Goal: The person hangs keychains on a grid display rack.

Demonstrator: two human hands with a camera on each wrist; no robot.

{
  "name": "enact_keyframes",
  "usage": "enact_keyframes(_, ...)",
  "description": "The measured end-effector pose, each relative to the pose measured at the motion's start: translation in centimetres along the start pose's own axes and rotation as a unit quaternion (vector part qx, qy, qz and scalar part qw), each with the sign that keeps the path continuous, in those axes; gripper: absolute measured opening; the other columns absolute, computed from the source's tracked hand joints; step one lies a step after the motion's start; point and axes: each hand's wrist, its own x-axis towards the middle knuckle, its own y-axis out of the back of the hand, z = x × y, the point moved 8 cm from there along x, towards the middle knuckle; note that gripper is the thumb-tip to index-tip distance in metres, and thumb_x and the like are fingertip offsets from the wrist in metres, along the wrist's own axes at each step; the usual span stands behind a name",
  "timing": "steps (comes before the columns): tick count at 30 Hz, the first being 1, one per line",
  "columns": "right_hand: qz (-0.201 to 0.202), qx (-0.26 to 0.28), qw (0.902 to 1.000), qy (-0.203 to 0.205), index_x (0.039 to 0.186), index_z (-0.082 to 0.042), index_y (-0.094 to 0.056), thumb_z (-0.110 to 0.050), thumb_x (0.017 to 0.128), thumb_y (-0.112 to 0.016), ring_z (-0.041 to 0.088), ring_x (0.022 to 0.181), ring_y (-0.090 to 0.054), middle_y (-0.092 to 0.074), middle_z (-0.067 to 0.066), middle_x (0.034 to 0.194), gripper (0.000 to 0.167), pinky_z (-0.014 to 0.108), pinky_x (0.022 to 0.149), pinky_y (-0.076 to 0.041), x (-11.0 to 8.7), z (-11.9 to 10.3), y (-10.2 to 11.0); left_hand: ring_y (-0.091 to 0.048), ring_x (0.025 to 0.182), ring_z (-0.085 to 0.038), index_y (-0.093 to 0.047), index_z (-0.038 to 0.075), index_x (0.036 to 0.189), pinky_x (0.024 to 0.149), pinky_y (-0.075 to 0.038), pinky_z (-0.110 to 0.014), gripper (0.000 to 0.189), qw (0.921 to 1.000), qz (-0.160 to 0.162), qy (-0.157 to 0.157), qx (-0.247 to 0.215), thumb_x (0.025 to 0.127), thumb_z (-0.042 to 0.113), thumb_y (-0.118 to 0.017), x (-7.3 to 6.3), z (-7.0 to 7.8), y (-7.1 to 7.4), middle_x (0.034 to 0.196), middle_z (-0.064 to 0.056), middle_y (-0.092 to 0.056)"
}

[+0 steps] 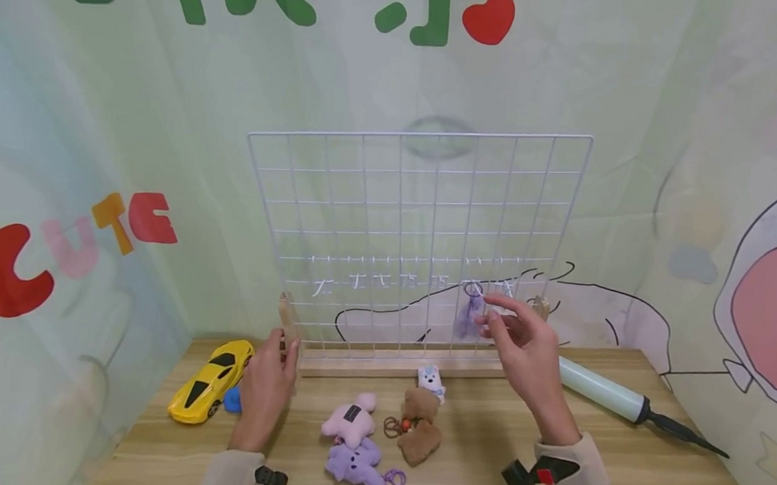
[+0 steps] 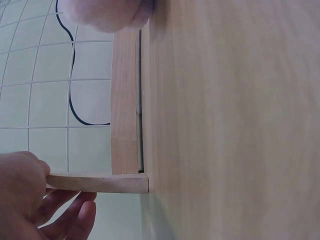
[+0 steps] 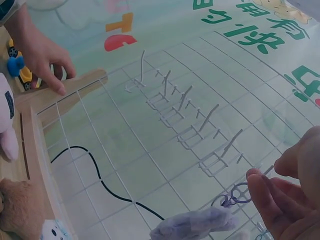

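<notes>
The left hand (image 1: 269,373) grips the wooden side post (image 2: 100,183) of the wire grid (image 1: 403,134), thumb on one side and fingers on the other, which appears to brace the frame. The right hand (image 1: 530,350) is at the far end of the row of white hooks (image 3: 234,140), thumb and forefinger partly parted and bent beside a key ring (image 3: 233,190); whether they pinch the ring or the hook end cannot be told. The purple plush charm (image 1: 470,316) hangs below that ring, in front of the grid's lower wires. In this inspector's judgement, the ring should be checked as fully over the hook arm and seated toward the grid before the fingers let go, since a ring near the tip could slip off. The left hand's brace should hold until then, and the right fingers should withdraw straight without catching the ring. On the table (image 1: 483,437) lie further charms: pink (image 1: 350,420), lilac (image 1: 356,462), brown (image 1: 419,444) and white (image 1: 429,381).
</notes>
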Motion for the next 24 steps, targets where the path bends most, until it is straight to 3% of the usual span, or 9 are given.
enact_keyframes(9,-0.017,-0.031,0.9994,0.003,0.125,-0.006,-0.075,-0.014,0.109,-0.067,0.016,0.083,-0.076,-0.079,0.015,0.111,0.020,0.022,0.076,-0.064,-0.7,1.1,0.0,-0.075,0.090,-0.039,-0.062,0.003,0.126,0.076,-0.063,-0.056,0.033,1.0000,0.000,-0.001,-0.003,0.111,0.032,-0.063,0.1,0.1,-0.2,0.104,-0.021,-0.075)
enact_keyframes(17,-0.063,-0.067,0.9956,0.022,0.116,-0.009,-0.079,-0.009,0.104,-0.073,0.017,0.070,-0.073,-0.077,0.002,0.083,0.013,0.024,0.061,-0.059,-2.9,4.5,-1.6,-0.074,0.090,-0.039,-0.062,0.003,0.124,0.076,-0.063,-0.055,0.030,1.0000,0.003,-0.002,-0.004,0.110,0.030,-0.065,0.1,-0.1,-0.2,0.103,-0.021,-0.075)
enact_keyframes(21,-0.102,-0.071,0.9921,0.015,0.114,-0.010,-0.079,-0.006,0.101,-0.075,0.018,0.069,-0.074,-0.078,0.002,0.085,0.014,0.024,0.061,-0.060,-4.0,6.5,-3.3,-0.074,0.092,-0.039,-0.062,0.003,0.125,0.077,-0.063,-0.056,0.031,1.0000,0.002,0.002,-0.003,0.110,0.030,-0.065,0.1,-0.2,-0.2,0.106,-0.021,-0.075)
enact_keyframes(24,-0.140,-0.075,0.9873,-0.012,0.114,-0.008,-0.079,-0.003,0.099,-0.077,0.014,0.076,-0.076,-0.081,0.007,0.093,0.016,0.023,0.066,-0.061,-4.6,8.0,-4.9,-0.074,0.092,-0.039,-0.062,0.003,0.125,0.078,-0.063,-0.056,0.031,1.0000,0.001,0.002,-0.003,0.111,0.030,-0.065,0.0,-0.2,0.0,0.105,-0.022,-0.075)
